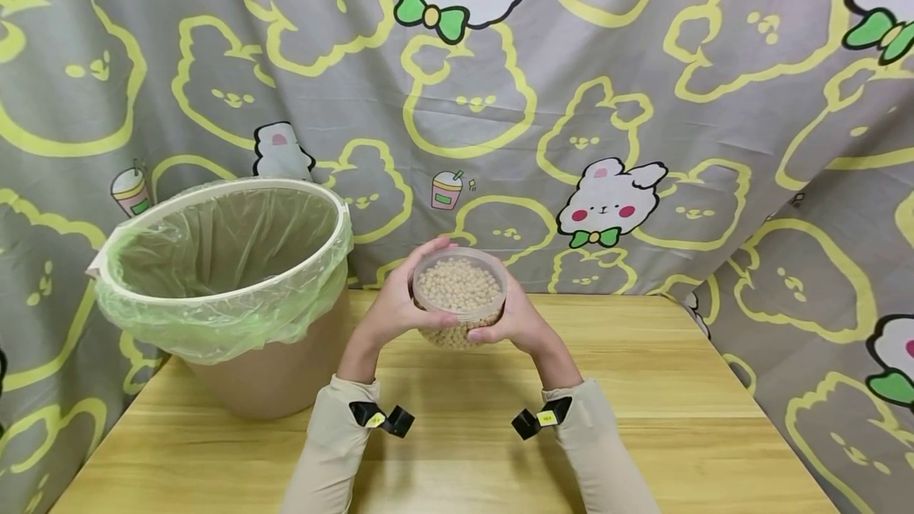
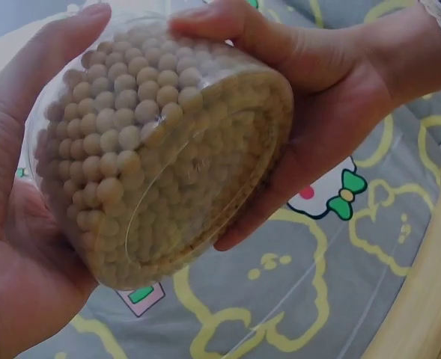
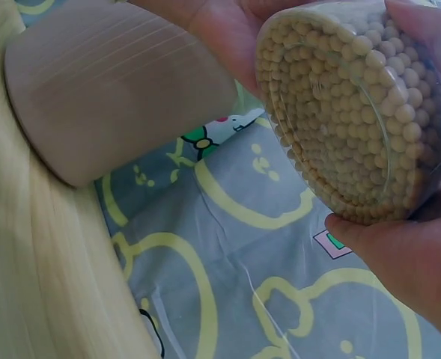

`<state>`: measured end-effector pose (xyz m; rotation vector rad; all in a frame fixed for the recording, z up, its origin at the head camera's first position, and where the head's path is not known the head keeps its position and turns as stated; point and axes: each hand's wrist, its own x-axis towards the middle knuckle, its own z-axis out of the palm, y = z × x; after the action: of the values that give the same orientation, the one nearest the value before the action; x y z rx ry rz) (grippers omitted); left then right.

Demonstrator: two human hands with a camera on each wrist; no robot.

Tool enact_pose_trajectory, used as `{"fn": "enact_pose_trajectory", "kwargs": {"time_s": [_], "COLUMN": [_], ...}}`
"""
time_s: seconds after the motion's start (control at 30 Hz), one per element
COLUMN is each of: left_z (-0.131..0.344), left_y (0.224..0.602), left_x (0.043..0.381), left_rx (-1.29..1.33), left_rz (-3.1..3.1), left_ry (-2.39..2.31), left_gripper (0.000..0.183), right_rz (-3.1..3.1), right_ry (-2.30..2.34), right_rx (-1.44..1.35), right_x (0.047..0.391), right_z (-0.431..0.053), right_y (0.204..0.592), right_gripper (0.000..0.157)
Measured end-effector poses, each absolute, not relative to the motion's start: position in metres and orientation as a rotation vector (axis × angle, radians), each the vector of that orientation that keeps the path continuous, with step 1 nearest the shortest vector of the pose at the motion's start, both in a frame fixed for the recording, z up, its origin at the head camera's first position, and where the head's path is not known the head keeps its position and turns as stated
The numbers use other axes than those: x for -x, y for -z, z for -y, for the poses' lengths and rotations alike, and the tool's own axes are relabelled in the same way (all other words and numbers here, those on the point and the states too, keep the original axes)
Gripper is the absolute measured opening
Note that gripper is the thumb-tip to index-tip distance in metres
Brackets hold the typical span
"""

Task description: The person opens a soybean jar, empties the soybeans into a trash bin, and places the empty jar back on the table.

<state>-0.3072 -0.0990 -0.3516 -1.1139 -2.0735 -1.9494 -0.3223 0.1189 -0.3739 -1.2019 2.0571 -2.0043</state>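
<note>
Between both hands is a clear round plastic tub [image 1: 460, 292] full of small beige balls [image 1: 457, 282], held up over the table. My left hand [image 1: 394, 304] grips its left side, thumb across the front. From the right, my right hand [image 1: 520, 316] grips the opposite side with its thumb at the lower front. The tub's top is uncovered and the balls reach close below its rim. In the left wrist view the clear base of the tub [image 2: 198, 187] shows, tilted, with balls packed against the wall. The right wrist view also has the tub [image 3: 340, 112] between both hands.
A tall beige bin [image 1: 267, 375] lined with a green translucent bag [image 1: 214, 327] stands on the table's left side, close to my left arm. The wooden table [image 1: 643, 387] ends at a patterned grey curtain [image 1: 500, 125] behind and at the sides.
</note>
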Motion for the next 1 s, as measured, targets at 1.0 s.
{"fn": "enact_pose_trajectory", "kwargs": {"time_s": [1.0], "left_z": [0.075], "left_y": [0.327], "left_x": [0.276], "left_rx": [0.786], "left_rz": [2.1], "left_ry": [1.783], "left_gripper": [0.099], "right_rz": [-2.238], "right_ry": [2.054], "right_rx": [1.093], "right_x": [0.318], "right_z": [-0.121], "right_y": [0.368], "right_gripper": [0.109]}}
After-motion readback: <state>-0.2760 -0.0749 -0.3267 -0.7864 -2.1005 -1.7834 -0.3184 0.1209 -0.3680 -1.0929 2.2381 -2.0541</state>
